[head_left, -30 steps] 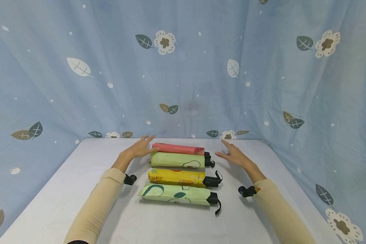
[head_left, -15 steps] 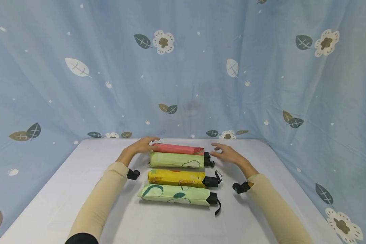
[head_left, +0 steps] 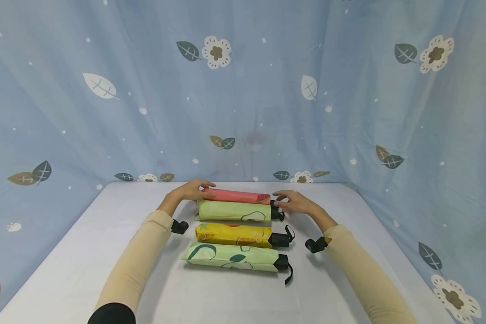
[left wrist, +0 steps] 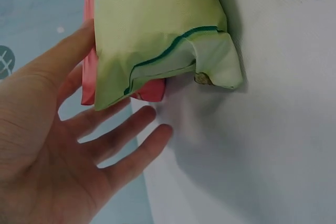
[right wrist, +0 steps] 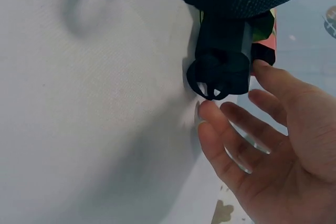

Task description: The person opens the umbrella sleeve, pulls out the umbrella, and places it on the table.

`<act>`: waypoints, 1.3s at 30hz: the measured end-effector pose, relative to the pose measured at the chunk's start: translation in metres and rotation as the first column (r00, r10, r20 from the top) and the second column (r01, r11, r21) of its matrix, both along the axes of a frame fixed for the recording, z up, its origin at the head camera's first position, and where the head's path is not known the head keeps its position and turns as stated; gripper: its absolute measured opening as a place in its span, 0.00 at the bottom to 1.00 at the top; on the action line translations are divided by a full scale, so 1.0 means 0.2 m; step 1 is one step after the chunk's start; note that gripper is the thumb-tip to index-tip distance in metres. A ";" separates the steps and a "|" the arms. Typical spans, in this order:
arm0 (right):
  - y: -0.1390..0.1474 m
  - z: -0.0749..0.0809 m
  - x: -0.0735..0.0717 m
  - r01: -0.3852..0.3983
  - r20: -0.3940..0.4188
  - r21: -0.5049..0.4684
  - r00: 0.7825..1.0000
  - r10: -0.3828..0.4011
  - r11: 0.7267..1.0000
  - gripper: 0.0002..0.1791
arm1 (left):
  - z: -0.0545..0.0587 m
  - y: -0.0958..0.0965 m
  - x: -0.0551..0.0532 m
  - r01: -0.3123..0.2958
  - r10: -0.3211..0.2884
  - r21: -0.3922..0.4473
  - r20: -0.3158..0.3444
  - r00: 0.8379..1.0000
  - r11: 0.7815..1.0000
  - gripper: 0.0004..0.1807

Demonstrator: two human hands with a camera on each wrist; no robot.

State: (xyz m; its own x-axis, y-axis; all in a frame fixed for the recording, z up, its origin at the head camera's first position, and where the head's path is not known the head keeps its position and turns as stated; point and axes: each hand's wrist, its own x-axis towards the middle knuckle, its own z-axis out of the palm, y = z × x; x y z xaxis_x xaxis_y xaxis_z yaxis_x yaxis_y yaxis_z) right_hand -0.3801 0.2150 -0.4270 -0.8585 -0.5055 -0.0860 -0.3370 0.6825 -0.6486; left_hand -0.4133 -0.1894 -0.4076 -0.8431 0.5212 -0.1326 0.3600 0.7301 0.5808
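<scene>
Folded umbrellas lie in a row across the table. Farthest back is a red umbrella (head_left: 240,196), with a light green umbrella (head_left: 228,210) close in front of it. My left hand (head_left: 189,191) is at the red umbrella's left end. In the left wrist view its thumb (left wrist: 73,48) meets the red cover's edge, while the other fingers are spread below. At the opposite end is my right hand (head_left: 297,202), loosely bent. Its thumb tip is by the red umbrella's black handle end (right wrist: 263,53), next to the green umbrella's black handle (right wrist: 223,51); contact is unclear.
Nearer the front lie a yellow umbrella (head_left: 235,235) and a pale green umbrella (head_left: 232,257), their strapped black handles pointing right. A white cloth covers the table (head_left: 235,299). Behind it hangs a blue patterned curtain (head_left: 247,99).
Both hands have moved inward, the left one rightward and the right one leftward, to the red umbrella's ends. Their fingers have bent somewhat. The umbrellas have stayed in place.
</scene>
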 end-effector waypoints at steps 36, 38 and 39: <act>-0.07 0.00 -0.06 -0.034 0.047 0.003 0.998 0.034 0.999 0.25 | -0.01 0.12 -0.03 0.130 -0.144 -0.106 -0.138 0.980 0.986 0.25; -0.07 0.00 -0.06 -0.032 0.029 0.013 0.999 0.031 0.999 0.25 | -0.01 0.12 -0.04 0.136 -0.150 -0.104 -0.144 0.978 0.985 0.25; -0.07 0.01 -0.06 -0.030 0.023 0.014 0.999 0.030 0.999 0.25 | -0.01 0.12 -0.04 0.137 -0.151 -0.103 -0.142 0.978 0.985 0.25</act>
State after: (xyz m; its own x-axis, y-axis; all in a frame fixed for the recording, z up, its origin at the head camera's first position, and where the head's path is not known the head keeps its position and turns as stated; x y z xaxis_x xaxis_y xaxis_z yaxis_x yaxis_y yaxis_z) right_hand -0.3916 0.2017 -0.4259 -0.8406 -0.5297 -0.1130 -0.3426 0.6816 -0.6466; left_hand -0.4217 -0.1650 -0.4098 -0.7738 0.6302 -0.0643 0.5430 0.7122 0.4449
